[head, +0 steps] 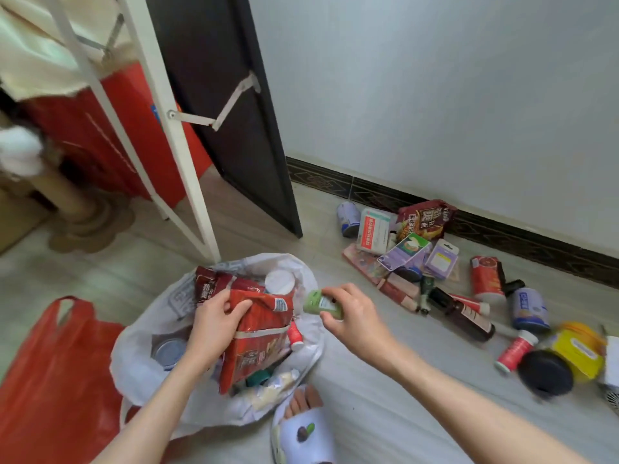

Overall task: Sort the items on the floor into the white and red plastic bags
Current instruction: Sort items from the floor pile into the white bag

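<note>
The white plastic bag lies open on the floor, holding red snack packets, a can and a white-lidded jar. My left hand grips a red snack packet inside that bag. My right hand holds a small green bottle just at the bag's right rim. The red plastic bag lies flat at the lower left. A pile of loose items spreads along the wall at the right: packets, purple cards, cans, a dark brown bottle, red tubes and a yellow tin.
A white metal frame leg and a dark door stand behind the white bag. A red box sits at the far left. My slippered foot rests just below the white bag. A dark skirting runs along the wall.
</note>
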Tool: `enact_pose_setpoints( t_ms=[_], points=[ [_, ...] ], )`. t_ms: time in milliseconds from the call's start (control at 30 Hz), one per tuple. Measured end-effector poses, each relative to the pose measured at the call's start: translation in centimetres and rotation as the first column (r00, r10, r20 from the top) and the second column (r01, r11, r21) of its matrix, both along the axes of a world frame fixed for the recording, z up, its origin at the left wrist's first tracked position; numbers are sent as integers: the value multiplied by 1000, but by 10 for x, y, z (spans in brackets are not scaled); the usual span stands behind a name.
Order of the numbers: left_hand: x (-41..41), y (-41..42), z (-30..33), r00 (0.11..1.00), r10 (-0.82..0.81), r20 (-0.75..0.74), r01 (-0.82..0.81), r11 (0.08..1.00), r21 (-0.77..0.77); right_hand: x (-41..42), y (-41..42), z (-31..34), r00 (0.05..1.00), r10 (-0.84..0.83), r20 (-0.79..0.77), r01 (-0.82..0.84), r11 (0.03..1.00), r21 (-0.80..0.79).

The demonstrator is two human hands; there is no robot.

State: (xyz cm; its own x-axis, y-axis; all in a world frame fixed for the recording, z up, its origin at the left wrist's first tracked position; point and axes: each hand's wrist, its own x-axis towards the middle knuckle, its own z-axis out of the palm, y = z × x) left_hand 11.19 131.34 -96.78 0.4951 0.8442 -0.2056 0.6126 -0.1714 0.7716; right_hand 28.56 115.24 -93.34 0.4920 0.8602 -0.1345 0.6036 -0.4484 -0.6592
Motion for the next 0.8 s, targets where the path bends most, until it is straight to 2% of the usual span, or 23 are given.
enact_pose_setpoints(
  t_ms=[100, 133, 300, 367, 433, 467, 533, 600, 633, 700, 800],
  points=[
    [-23, 20, -17, 985, 169, -15, -170, 979, -117, -15, 12, -17, 998, -21, -67, 18, 998, -53],
    [-29, 26, -19, 978, 205, -43, -209, 972, -107, -19, 14, -22, 997, -16, -81, 11, 998, -64],
    [-53, 41, -18, 929, 333, -161, -309, 938, 154, -34, 35, -46, 989, -11, -147, 2, 998, -63],
    [-52, 36, -15, 904, 407, -133, -375, 902, 213, -40, 47, -57, 978, -93, -185, 87, 995, -40],
    [-49, 23, -18, 894, 435, -104, -379, 861, 341, -49, 57, -70, 944, -226, -239, 222, 974, -45],
    [-45, 13, -19, 906, 408, -108, -327, 840, 433, -54, 60, -78, 922, -284, -262, 277, 959, -61],
    [-39, -10, -31, 957, 219, -191, -78, 826, 558, -64, 61, -95, 891, -345, -295, 333, 938, -94],
    [-36, -33, -55, 939, -15, -345, 212, 813, 542, -67, 59, -105, 869, -385, -311, 373, 923, -99],
    [-36, -40, -67, 906, -86, -414, 302, 817, 492, -67, 58, -108, 856, -405, -322, 398, 913, -91],
    [-40, -47, -87, 851, -141, -506, 373, 841, 392, -63, 59, -111, 832, -426, -355, 431, 900, -69],
    [-44, -43, -98, 810, -143, -568, 402, 841, 363, -60, 64, -115, 799, -360, -481, 367, 926, -82]
  ],
)
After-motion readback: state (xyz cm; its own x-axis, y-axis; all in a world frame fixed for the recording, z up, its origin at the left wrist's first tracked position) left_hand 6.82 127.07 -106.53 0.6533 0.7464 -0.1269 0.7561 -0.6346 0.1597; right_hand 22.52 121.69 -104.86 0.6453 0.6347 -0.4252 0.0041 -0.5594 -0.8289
